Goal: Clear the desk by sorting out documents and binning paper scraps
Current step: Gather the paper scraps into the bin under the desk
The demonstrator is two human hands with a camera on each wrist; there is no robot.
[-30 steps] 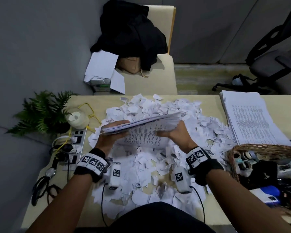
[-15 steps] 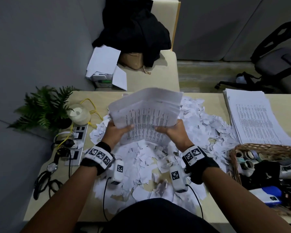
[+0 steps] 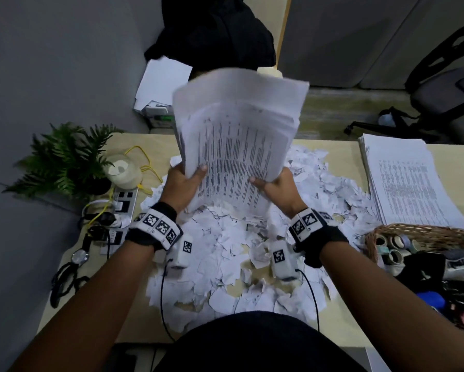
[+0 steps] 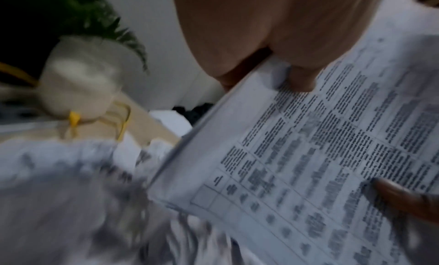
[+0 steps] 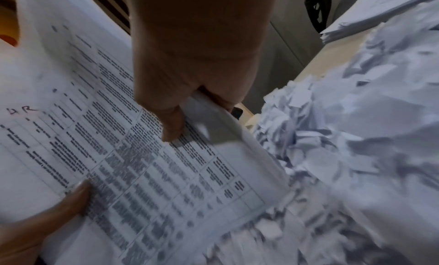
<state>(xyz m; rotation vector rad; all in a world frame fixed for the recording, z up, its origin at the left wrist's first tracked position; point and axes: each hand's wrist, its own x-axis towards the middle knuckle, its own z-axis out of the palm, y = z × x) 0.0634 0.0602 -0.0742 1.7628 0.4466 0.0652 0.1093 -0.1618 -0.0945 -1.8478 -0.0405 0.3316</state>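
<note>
A thick stack of printed documents (image 3: 239,135) stands tilted upright above the desk, its lower edge near the scrap pile. My left hand (image 3: 184,181) grips its left edge, thumb on the printed face. My right hand (image 3: 275,183) grips the right edge the same way. The left wrist view shows the stack (image 4: 320,156) under my left hand (image 4: 280,58). In the right wrist view my right hand (image 5: 190,81) pinches the stack (image 5: 106,137). Torn white paper scraps (image 3: 225,251) cover the middle of the desk (image 3: 340,162).
A second pile of printed sheets (image 3: 408,183) lies at the desk's right. A wicker basket (image 3: 424,232) of tape rolls sits at the front right. At the left are a fern (image 3: 62,157), a white jar (image 3: 122,170), a power strip (image 3: 122,202) and cables.
Both hands have raised the document stack off the scrap pile and tipped it from nearly flat to upright, printed face toward me.
</note>
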